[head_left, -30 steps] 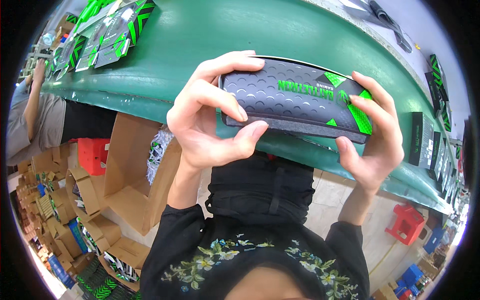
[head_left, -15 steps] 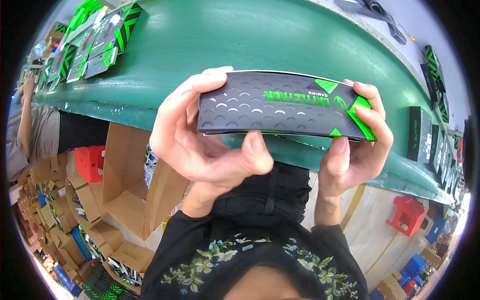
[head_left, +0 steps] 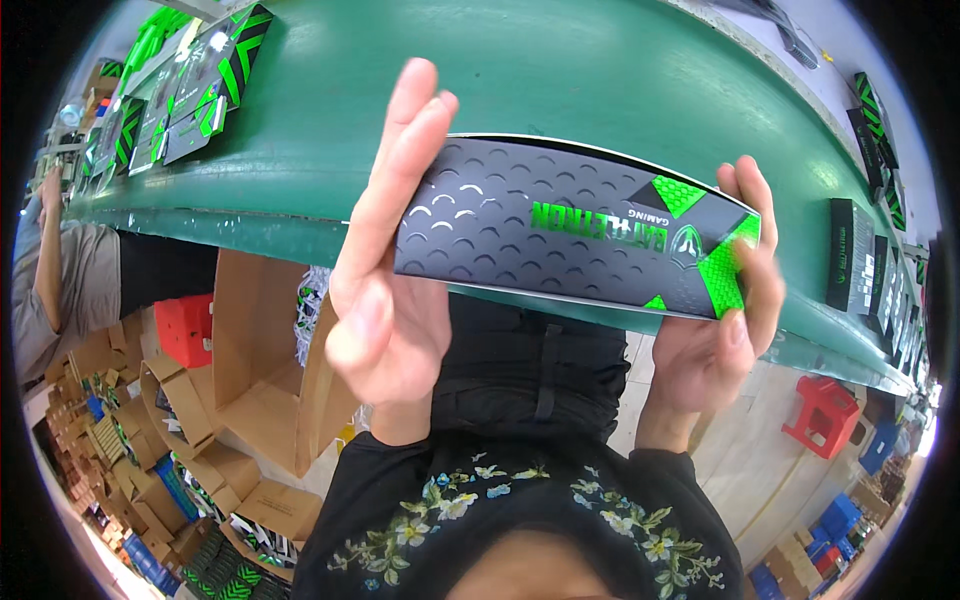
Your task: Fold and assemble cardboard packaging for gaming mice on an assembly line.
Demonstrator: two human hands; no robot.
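A black cardboard box (head_left: 560,225) with a raised scale pattern and green patches is held up in front of me, its long side facing me. My right hand (head_left: 730,290) grips its right end, thumb at the lower edge and fingers around the end. My left hand (head_left: 385,260) lies against the left end with its fingers stretched upward and the thumb apart. A thin dark gap runs along the box's upper edge. What lies inside is hidden.
A green worktable (head_left: 400,60) spans the view. Flat black-and-green cartons (head_left: 215,75) lie at far left; a dark box (head_left: 850,255) stands at right. An open brown carton (head_left: 265,350) sits at lower left, near a person's sleeve (head_left: 85,265). A red stool (head_left: 822,415) stands at right.
My left hand has loosened, its fingers straightening upward and its thumb leaving the lower edge. The box has tilted, its right end lower, and shows more of its long side.
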